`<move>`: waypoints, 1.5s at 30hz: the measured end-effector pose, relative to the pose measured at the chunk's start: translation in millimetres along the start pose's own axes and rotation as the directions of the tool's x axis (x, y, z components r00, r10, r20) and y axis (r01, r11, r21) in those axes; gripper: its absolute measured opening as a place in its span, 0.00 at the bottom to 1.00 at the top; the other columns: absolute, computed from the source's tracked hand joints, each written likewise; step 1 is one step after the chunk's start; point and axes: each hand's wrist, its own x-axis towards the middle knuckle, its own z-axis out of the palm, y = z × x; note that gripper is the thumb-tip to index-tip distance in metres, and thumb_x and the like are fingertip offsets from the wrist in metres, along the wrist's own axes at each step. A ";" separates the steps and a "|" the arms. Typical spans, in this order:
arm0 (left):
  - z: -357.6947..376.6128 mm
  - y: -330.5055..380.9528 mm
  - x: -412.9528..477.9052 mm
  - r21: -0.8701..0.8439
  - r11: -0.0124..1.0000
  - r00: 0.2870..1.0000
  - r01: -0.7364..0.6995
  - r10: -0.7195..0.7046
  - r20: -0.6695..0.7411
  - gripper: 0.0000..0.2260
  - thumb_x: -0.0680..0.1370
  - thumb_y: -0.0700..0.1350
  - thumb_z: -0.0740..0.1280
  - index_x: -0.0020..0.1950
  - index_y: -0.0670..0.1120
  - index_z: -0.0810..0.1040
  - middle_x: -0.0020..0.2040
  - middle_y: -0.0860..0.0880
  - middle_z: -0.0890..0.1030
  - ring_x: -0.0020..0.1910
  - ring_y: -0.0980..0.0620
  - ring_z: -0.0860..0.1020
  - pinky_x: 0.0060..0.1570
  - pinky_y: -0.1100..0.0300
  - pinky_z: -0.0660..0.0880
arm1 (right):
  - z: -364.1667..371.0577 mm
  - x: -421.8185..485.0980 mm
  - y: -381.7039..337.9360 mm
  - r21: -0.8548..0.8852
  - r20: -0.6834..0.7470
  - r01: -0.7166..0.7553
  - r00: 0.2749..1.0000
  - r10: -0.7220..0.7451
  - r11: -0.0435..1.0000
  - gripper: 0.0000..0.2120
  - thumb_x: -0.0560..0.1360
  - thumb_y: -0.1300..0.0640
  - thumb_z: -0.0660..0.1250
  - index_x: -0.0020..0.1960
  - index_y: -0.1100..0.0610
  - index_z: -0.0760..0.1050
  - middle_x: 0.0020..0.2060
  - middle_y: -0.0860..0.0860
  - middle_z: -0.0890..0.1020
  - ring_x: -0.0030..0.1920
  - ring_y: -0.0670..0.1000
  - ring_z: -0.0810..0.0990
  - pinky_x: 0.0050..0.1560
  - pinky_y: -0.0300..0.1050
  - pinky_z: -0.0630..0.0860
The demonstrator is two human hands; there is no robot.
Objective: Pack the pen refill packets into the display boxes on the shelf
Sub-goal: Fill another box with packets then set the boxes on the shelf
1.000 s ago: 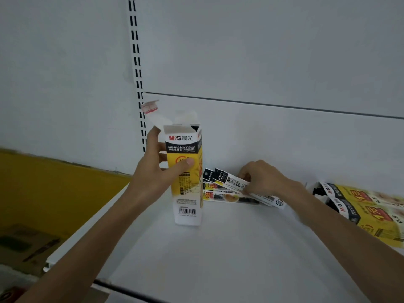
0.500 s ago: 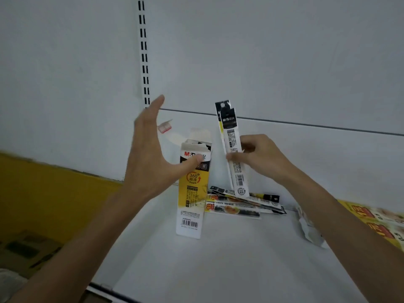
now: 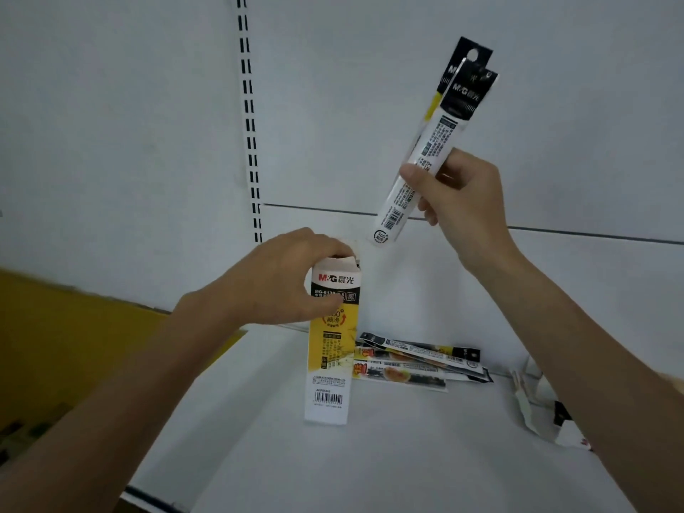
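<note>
Here, left grip [image 3: 281,281] curled round tall cardboard display box [image 3: 331,364] — right grip [image 3: 462,194] pinching slim flat refill packets [image 3: 444,116].

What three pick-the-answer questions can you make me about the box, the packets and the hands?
1. Where are the loose packets?
A. On the shelf, beside the box.
B. Inside the box.
C. On the floor.

2. What colour is the middle of the box?
A. Green.
B. Yellow.
C. Pink.

3. What is the right hand doing?
A. Lying flat on the shelf.
B. Hanging empty.
C. Holding the raised packets up in the air.

Answers:
1 A: they lie in a small pile on the shelf, next to the upright box.
2 B: a yellow band shows just below the left hand, which grips the top of the box.
3 C: its fingers pinch the raised packets, which are tilted above the box.
</note>
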 end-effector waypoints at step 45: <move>21.6 -16.2 -18.5 0.063 0.983 0.970 -0.172 0.181 -0.161 0.21 0.69 0.56 0.60 0.59 0.50 0.73 0.47 0.50 0.79 0.46 0.57 0.69 0.41 0.56 0.71 | -21.3 -72.8 136.4 -0.808 0.520 0.156 0.644 0.562 0.569 0.12 0.69 0.55 0.70 0.52 0.55 0.78 0.47 0.50 0.80 0.47 0.50 0.78 0.47 0.44 0.76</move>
